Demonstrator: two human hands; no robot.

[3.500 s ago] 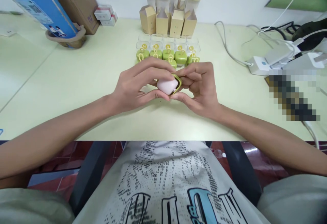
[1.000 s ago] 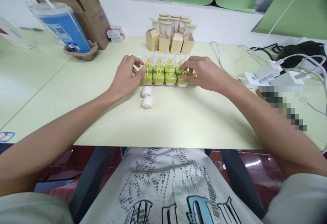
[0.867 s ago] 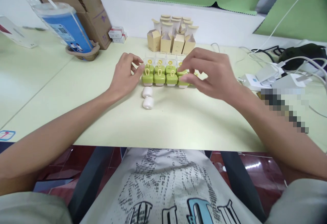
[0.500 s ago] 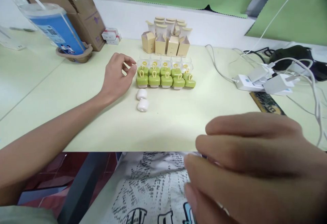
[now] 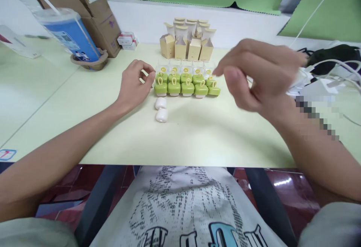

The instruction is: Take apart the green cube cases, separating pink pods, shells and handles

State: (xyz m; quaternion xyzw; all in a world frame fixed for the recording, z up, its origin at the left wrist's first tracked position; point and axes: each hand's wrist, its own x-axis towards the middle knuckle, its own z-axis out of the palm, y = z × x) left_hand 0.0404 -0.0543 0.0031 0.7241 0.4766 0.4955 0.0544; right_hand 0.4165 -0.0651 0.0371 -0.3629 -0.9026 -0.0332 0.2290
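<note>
Two rows of green cases with pale loops, the front row of green cases (image 5: 181,88) showing white undersides, stand mid-table. Directly behind them is a row of clear plastic pieces with yellow round marks (image 5: 186,68). My left hand (image 5: 138,81) rests at the left end of these rows, fingers loosely bent, thumb and index tips slightly apart beside the nearest case. Over the right end hovers my right hand (image 5: 254,70), fingers curled and thumb apart, with nothing visible in it. Two white rounded cases (image 5: 161,115) sit one before the other, in front of the green rows.
Open small cardboard boxes (image 5: 180,47) stand at the wall. To the left are a blue cup (image 5: 76,38) in a carrier, a brown carton (image 5: 104,25) and small white boxes (image 5: 128,40). White chargers and cables (image 5: 318,85) lie at the right, partly behind my right arm.
My right hand has moved from close to the camera, low at the right, up and forward over the table toward the rows. My left hand stays at their left end.
</note>
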